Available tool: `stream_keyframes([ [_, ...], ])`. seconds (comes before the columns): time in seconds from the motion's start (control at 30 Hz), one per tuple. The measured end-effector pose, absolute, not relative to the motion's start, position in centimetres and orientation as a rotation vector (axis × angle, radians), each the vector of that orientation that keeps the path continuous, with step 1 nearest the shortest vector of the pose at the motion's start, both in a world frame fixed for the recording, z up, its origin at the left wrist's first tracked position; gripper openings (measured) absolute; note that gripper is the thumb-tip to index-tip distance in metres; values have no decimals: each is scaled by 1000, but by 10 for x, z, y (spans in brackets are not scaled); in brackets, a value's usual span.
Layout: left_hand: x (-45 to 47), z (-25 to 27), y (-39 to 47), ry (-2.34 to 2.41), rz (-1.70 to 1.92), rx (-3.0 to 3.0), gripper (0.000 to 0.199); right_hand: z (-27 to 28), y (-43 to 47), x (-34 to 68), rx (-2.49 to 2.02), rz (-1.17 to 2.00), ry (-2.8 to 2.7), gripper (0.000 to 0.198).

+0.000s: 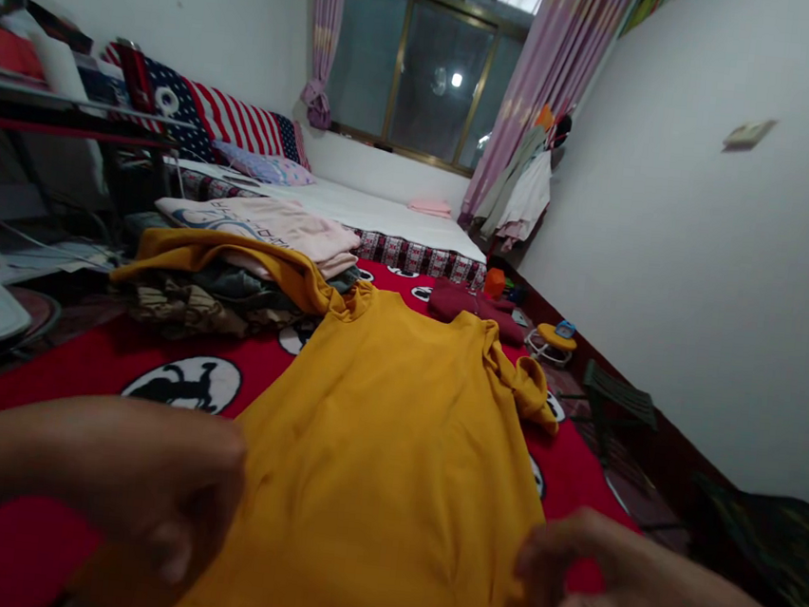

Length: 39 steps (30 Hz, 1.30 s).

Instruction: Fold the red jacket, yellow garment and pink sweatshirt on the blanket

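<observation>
A mustard-yellow garment [392, 436] lies spread out on a red blanket, its neckline pointing away from me. One sleeve on the right is bunched and folded; the left one reaches over a pile of clothes. My left hand [173, 482] is over the garment's left edge, fingers loosely bent and the thumb apart from them, blurred by motion. By the right edge, my right hand [593, 579] has its fingers curved with a gap to the thumb. No cloth appears lifted or pinched in either hand.
The red blanket [16, 543] has round black-and-white patches. Folded clothes [276, 224] are piled at the left, and a maroon garment [476, 306] lies beyond the neckline. Stools, including a yellow-topped one [557, 336], stand on the right. Behind is a bed [377, 210] under the window.
</observation>
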State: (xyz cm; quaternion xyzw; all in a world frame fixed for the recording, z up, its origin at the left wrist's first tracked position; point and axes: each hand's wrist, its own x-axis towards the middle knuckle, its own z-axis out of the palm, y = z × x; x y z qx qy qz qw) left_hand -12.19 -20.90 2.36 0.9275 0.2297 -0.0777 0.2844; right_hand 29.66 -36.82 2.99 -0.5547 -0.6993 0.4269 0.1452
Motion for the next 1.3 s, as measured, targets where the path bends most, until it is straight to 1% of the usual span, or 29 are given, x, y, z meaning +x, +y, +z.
stream_keyframes([
  [0.03, -100, 36, -203, 607, -315, 2425, 19, 32, -347, 290, -1551, 1155, -2030, 33],
  [0.07, -77, 44, -194, 586, -285, 2414, 24, 30, -324, 281, -1522, 1070, -2030, 33],
  [0.13, -27, 40, -173, 532, -104, 2493, 26, 17, -272, 258, -1469, 925, -1946, 35],
  [0.23, 37, -2, -130, 779, 351, 2654, 40, -20, -201, 225, -1526, 574, -1675, 45],
  [0.27, 51, -19, -114, 851, 445, 2658, 46, -33, -183, 219, -1591, 447, -1626, 47],
  [0.37, 63, -58, -66, 1108, 549, 2586, 58, -63, -154, 230, -1834, 212, -1712, 60],
  [0.43, 51, -68, -37, 1275, 644, 2453, 64, -71, -148, 259, -2087, 100, -1747, 63],
  [0.5, 34, -70, -13, 1325, 776, 2303, 64, -71, -147, 292, -2325, 22, -1700, 64],
  [0.63, 14, -68, 13, 1278, 915, 2126, 54, -55, -133, 322, -2576, -31, -1606, 63],
  [0.77, 15, -75, 13, 1344, 999, 2168, 50, -40, -106, 297, -2718, -25, -1482, 57],
  [0.87, 21, -79, 5, 1392, 869, 2431, 43, -45, -90, 278, -2495, -106, -1695, 61],
  [0.93, 24, -79, 0, 1423, 736, 2539, 45, -54, -83, 277, -2373, -70, -1806, 61],
  [1.03, 27, -76, -6, 1524, 596, 2568, 54, -61, -72, 287, -2462, 26, -1691, 65],
  [1.1, 28, -73, -9, 1563, 528, 2583, 56, -59, -65, 292, -2538, 59, -1594, 67],
  [1.2, 29, -69, -13, 1579, 451, 2598, 55, -50, -59, 286, -2641, 132, -1485, 63],
  [1.3, 30, -68, -15, 1582, 439, 2595, 55, -45, -63, 264, -2608, 74, -1477, 57],
])
